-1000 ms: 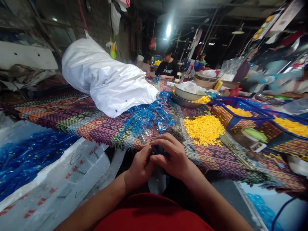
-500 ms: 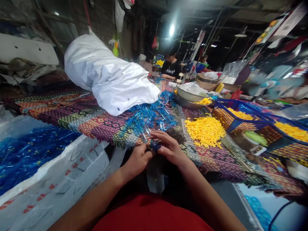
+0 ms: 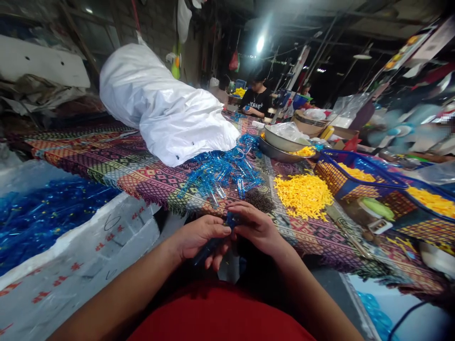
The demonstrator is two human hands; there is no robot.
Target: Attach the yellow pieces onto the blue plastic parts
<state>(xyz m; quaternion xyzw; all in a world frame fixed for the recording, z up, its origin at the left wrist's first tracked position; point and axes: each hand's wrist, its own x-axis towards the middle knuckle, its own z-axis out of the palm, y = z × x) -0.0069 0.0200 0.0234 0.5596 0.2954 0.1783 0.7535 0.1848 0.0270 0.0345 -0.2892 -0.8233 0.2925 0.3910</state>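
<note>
One broad cloth-covered table [image 3: 152,182] sweeping right across the view, woven patterns and fringe all along the near edge! Down on the left, beside it, a big white foam box [image 3: 106,237], loaded with blue pieces [image 3: 53,213]. Up on the cloth, a bulky white sack [image 3: 170,118], rumpled, slumped towards the middle. Way over at the far side, a person in a black shirt [image 3: 256,99]. Across to the right, two blue mesh baskets [image 3: 327,173], both carrying yellow parts. Behind the front row, two stacked bowls [image 3: 284,142], with clear plastic in the upper one. In front of those, a bright yellow heap [image 3: 304,194], straight on the cloth; left of it, tangled against the sack, a pile of clear blue parts [image 3: 227,175].

Down to the hands, close together just off the table's near edge: left hand [image 3: 204,232] gripping, thumb on top, right hand [image 3: 259,229] curved in opposite. Just past the right fingers, a dark grainy heap [image 3: 261,201]. And smallest, caught between both hands, a dark blue piece [image 3: 206,251], slanting down-left under the left thumb, upper end pinched by the right fingers; probably one single piece, with fingers covering the middle.
</note>
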